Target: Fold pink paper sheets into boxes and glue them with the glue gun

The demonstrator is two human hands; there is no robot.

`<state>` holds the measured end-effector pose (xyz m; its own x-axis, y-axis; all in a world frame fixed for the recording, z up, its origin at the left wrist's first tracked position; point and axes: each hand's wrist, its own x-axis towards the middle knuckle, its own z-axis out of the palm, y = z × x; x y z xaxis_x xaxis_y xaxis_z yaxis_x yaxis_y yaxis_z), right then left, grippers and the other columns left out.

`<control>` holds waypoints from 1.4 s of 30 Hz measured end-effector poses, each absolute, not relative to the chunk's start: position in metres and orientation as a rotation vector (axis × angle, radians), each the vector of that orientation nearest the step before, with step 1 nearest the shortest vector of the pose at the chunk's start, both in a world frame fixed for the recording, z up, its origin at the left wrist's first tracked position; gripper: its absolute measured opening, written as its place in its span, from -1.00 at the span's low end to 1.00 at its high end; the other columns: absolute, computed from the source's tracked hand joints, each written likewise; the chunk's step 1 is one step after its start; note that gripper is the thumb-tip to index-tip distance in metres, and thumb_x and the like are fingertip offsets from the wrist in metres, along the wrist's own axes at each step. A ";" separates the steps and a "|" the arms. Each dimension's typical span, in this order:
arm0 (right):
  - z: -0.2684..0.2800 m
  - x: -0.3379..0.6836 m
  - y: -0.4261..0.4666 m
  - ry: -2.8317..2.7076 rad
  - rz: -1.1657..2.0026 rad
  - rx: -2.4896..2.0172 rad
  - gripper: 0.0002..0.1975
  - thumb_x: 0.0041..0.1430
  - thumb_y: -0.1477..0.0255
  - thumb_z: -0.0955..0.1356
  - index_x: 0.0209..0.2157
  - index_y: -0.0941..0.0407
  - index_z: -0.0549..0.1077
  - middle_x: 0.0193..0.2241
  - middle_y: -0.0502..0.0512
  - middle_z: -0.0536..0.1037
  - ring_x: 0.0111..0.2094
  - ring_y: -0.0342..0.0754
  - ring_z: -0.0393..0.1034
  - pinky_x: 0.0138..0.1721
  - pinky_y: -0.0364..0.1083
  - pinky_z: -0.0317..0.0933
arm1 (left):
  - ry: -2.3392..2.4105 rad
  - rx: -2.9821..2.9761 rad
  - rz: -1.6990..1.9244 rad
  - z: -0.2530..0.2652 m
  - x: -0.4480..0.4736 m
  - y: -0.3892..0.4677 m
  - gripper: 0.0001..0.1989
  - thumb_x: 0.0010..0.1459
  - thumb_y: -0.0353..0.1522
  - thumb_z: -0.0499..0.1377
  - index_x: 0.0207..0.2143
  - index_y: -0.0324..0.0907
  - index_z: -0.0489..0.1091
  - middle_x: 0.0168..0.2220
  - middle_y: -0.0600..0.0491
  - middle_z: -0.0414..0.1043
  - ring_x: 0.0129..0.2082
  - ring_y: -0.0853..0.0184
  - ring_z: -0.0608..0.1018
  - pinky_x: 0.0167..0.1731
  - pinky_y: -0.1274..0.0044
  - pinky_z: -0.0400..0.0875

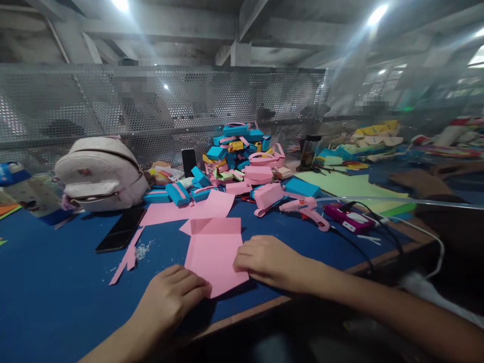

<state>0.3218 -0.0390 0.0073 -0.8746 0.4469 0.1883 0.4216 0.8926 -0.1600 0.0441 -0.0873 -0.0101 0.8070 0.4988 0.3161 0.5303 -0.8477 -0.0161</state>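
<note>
A creased piece of pink paper (216,252) lies at the front of the blue table, its far edge folded up and a pointed flap sticking out at the far left. My left hand (174,292) grips its near left corner with curled fingers. On the right side, the fingers of my right hand (262,259) close over the paper's edge. The thumbs are mostly hidden. Just behind it lies a flat pink sheet (166,214). Pink paper strips (126,257) and small white scraps rest to the left.
A black phone (121,229) and a white backpack (104,174) stand left. A heap of blue and pink paper boxes (242,146) fills the back. To the right are a pink glue gun (305,209), a purple power strip (348,218), cables and green sheets (340,184). A perforated metal screen (212,96) runs behind.
</note>
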 end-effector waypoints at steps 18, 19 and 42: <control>0.025 0.286 -0.015 -2.017 0.915 -0.652 -0.87 0.06 0.49 0.42 -0.29 0.17 0.53 -0.35 0.07 0.60 -0.31 -0.01 0.48 -0.26 -0.07 0.35 | -1.093 -2.388 -1.298 0.068 0.032 -0.046 -0.77 0.19 -0.42 0.20 -0.11 -0.03 0.50 -0.16 0.08 0.57 -0.15 0.27 0.58 -0.08 0.41 0.45; 0.026 0.283 -0.011 -1.930 0.999 -0.647 -0.82 0.00 0.46 0.46 -0.28 0.17 0.54 -0.35 0.07 0.60 -0.31 0.01 0.50 -0.26 -0.06 0.37 | -1.110 -2.319 -1.261 0.072 0.036 -0.046 -0.70 0.19 -0.41 0.20 -0.02 0.00 0.45 -0.06 0.05 0.53 -0.06 0.21 0.54 -0.02 0.35 0.41; 0.040 0.240 -0.013 -1.430 1.450 -0.418 -0.63 -0.16 0.29 0.55 -0.30 0.11 0.47 -0.43 -0.04 0.51 -0.50 -0.18 0.34 -0.47 -0.19 0.25 | -2.025 -2.937 -2.261 0.046 0.093 -0.069 -0.47 0.14 -0.21 0.25 0.14 -0.16 0.31 0.07 -0.09 0.43 0.02 0.12 0.50 -0.01 0.41 0.41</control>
<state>0.2399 -0.0133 0.0397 -0.4268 0.8148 0.3924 -0.4037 0.2166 -0.8889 0.0930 -0.0692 0.0456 0.2408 0.9626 0.1240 0.0173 -0.1320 0.9911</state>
